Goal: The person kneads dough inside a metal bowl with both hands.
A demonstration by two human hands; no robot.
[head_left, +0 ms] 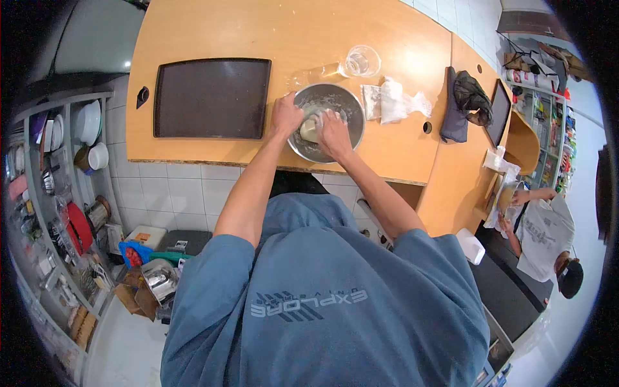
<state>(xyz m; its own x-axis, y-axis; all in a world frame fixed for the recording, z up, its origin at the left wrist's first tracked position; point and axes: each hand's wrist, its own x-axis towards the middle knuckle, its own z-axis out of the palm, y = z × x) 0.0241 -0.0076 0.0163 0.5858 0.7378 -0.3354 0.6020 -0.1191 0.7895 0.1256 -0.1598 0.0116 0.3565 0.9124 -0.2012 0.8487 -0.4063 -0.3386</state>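
Observation:
A round metal mixing bowl (pixel 354 111) stands near the front edge of the wooden table, its inner wall smeared with pale residue. Inside it lies a lump of pale dough (pixel 309 131). My left hand (pixel 287 117) grips the bowl's left rim with the fingers closed over it. My right hand (pixel 334 135) reaches down into the bowl, its curled fingers pressed onto the dough and partly covering it.
Left of the bowl lies a dark baking tray (pixel 213 97). Behind it stands a clear plastic cup (pixel 362 61). White plastic bags (pixel 394 100) lie to the right, near a dark cloth (pixel 472 97). Another person (pixel 545 226) works at far right. Shelves (pixel 58 213) line the left.

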